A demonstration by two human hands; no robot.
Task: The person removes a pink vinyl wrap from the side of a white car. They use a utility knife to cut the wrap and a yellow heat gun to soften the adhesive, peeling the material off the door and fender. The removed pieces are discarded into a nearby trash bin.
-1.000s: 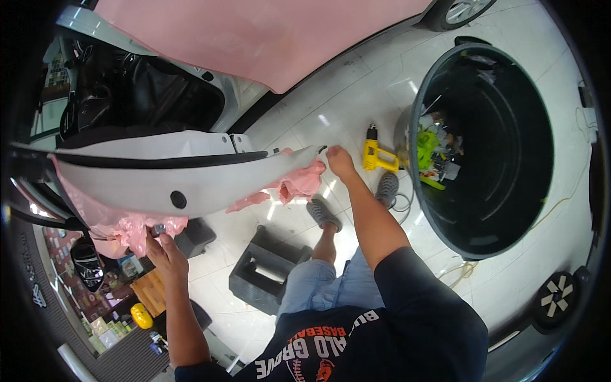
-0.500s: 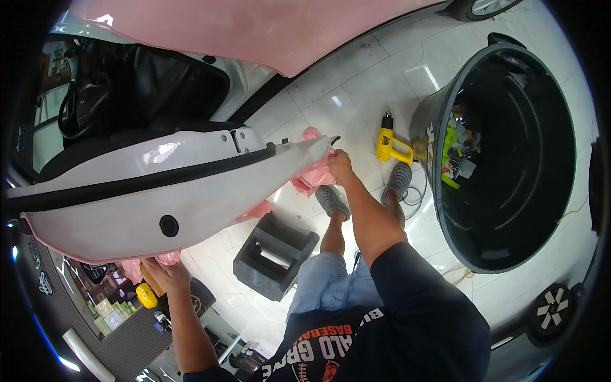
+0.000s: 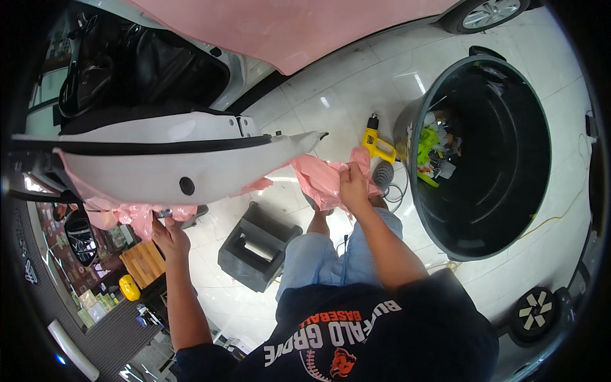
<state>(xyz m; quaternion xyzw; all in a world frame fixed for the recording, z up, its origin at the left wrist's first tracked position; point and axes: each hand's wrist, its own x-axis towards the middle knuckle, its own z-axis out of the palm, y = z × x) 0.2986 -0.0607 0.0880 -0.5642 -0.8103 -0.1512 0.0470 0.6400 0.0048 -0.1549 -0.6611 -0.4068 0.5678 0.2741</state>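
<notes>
A white car door (image 3: 143, 175) stands open on the left, with a black seal along its top edge and a round black hole. Loose pink film (image 3: 315, 178) hangs off its right end, crumpled and stretched. My right hand (image 3: 353, 190) is closed on a fold of this film, held above my feet. More bunched pink film (image 3: 137, 219) hangs along the door's outer face. There my left hand (image 3: 170, 239) curls its fingers at a shiny grey door handle (image 3: 164, 213) amid the film; the fingertips are partly hidden.
A large dark bin (image 3: 417, 184) with scraps inside stands at the right. A yellow heat gun (image 3: 375, 140) lies on the tiled floor by my foot, its cord nearby. A dark grey step stool (image 3: 258, 248) is before me. The pink car body (image 3: 305, 32) spans the top.
My right hand has moved away from the door's pointed end, pulling the pink film out toward me. My left hand has come up to the handle. The view has shifted too.
</notes>
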